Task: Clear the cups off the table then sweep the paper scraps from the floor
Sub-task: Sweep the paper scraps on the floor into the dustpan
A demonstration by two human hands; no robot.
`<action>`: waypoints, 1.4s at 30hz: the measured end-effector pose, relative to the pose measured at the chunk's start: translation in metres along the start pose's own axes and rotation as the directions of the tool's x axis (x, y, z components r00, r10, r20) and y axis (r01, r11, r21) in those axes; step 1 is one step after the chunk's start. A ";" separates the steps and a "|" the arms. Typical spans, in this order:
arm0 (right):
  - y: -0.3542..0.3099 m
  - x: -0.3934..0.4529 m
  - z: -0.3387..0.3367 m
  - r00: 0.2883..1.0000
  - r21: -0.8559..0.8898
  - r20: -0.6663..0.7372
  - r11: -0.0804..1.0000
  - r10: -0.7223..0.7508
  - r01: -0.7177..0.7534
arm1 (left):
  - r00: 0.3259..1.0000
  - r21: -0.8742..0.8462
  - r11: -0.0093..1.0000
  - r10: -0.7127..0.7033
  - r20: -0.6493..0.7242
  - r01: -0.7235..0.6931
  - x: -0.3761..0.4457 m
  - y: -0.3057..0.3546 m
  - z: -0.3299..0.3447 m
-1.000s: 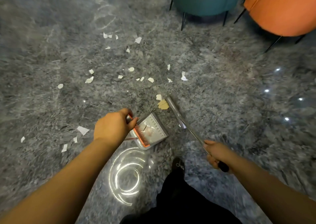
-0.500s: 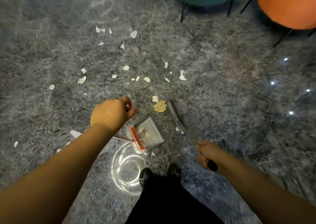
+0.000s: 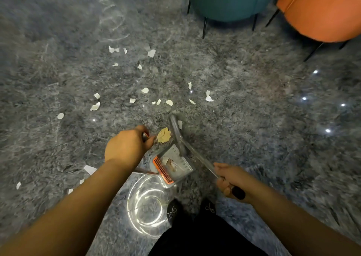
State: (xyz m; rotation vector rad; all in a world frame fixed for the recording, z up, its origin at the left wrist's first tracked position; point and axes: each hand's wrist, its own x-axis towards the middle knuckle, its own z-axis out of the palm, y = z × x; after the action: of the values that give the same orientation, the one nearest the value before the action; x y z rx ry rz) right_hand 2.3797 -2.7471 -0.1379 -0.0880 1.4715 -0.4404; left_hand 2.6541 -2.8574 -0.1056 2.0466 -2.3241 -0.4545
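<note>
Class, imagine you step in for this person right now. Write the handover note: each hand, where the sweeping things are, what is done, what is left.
Left hand: grips the dustpan's upright handle.
Right hand: grips the broom handle; the broom head is down by the pan's mouth.
Dustpan: on the grey floor, a few scraps already inside.
Crumpled tan scrap: just ahead of the pan, beside the broom head, not yet in.
Left: white paper scraps scattered further ahead, more to the left near the left forearm.
Cups and table: not in view.
</note>
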 end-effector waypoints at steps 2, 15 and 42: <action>-0.011 0.004 0.005 0.999 -0.057 -0.038 0.998 -0.040 0.037 | 0.997 -0.036 0.996 -0.080 -0.009 0.080 0.000 -0.012 -0.006; -0.136 0.060 0.008 0.991 -0.243 -0.114 0.969 -0.076 0.046 | 0.952 -0.006 0.954 -0.301 -0.061 0.301 0.064 -0.081 -0.061; -0.163 0.077 0.101 0.968 -0.532 0.158 0.842 0.197 -0.084 | 0.968 0.060 0.967 -0.247 -0.043 0.249 0.124 -0.109 -0.057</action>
State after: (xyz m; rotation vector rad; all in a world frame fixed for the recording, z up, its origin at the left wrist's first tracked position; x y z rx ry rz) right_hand 2.4425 -2.9437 -0.1464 -0.4452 1.3444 0.1030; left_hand 2.7529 -3.0008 -0.0981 2.3676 -2.0981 -0.3478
